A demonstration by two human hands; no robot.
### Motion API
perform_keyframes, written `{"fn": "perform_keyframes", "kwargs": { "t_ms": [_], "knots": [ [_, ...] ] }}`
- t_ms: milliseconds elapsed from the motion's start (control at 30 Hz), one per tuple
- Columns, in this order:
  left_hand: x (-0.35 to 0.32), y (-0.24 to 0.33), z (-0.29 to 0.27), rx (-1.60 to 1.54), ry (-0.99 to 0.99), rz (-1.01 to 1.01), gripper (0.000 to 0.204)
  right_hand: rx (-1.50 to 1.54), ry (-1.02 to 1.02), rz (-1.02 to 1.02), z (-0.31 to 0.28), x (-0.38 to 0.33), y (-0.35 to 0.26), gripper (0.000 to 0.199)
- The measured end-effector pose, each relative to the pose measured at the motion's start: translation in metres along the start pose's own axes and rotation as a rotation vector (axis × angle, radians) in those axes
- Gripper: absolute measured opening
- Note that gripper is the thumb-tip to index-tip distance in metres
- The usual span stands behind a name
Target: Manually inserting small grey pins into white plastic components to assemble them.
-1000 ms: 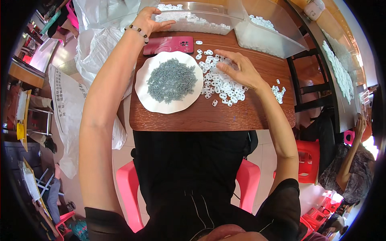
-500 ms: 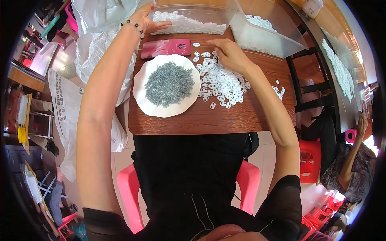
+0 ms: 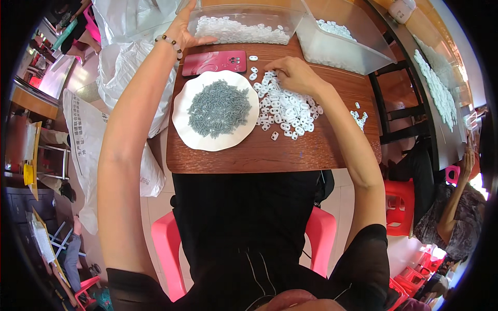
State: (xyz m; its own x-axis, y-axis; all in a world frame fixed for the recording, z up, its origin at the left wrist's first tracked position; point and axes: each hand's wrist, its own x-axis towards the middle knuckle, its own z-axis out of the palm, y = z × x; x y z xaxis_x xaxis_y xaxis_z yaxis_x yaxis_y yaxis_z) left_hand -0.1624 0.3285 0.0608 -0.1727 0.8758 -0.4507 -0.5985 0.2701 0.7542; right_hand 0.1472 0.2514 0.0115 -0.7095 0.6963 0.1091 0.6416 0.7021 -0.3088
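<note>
My left hand [image 3: 188, 28] reaches far forward and grips the near left rim of a clear plastic bin [image 3: 244, 25] filled with small white plastic pieces. My right hand [image 3: 290, 72] lies palm down on the far edge of a loose pile of white ring-shaped pieces [image 3: 284, 108] spread on the brown wooden table [image 3: 270, 153]. Its fingers are curled over a few pieces. A white scalloped plate [image 3: 181, 127] heaped with small grey pins [image 3: 218, 108] sits left of the pile. A red phone [image 3: 213, 62] lies flat behind the plate.
A second clear bin [image 3: 345, 44] with white pieces stands at the back right. White sacks [image 3: 111, 67] lean by the table's left side. I sit on a pink plastic chair [image 3: 168, 246]. Another person [image 3: 451, 212] sits at the right near a red stool [image 3: 400, 205].
My right hand slid from the middle of the white pile to its far edge, near the phone. My left hand moved further along the bin's rim.
</note>
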Motion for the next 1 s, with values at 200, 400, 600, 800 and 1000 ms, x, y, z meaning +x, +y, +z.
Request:
{"fn": "perform_keyframes", "kwargs": {
  "t_ms": [200, 400, 600, 800, 1000],
  "knots": [
    [-0.024, -0.007, -0.013, 0.054, -0.035, -0.029, 0.118, 0.449, 0.342, 0.260, -0.009, -0.055, 0.010, 0.052],
    [-0.085, -0.048, -0.033, 0.179, -0.013, 0.357, 0.043, 0.801, 0.548, 0.495, 0.018, -0.094, 0.024, 0.062],
    [-0.202, -0.104, -0.054, 0.291, -0.150, 0.432, 0.030, 0.910, 0.565, 0.451, 0.037, -0.095, -0.009, 0.059],
    [-0.263, -0.158, -0.079, 0.436, -0.214, 0.454, 0.024, 0.788, 0.596, 0.334, 0.028, -0.107, -0.032, 0.041],
    [-0.285, -0.209, -0.095, 0.531, -0.317, 0.440, 0.014, 0.313, 0.511, 0.301, 0.007, -0.149, -0.065, 0.017]
  ]
}}
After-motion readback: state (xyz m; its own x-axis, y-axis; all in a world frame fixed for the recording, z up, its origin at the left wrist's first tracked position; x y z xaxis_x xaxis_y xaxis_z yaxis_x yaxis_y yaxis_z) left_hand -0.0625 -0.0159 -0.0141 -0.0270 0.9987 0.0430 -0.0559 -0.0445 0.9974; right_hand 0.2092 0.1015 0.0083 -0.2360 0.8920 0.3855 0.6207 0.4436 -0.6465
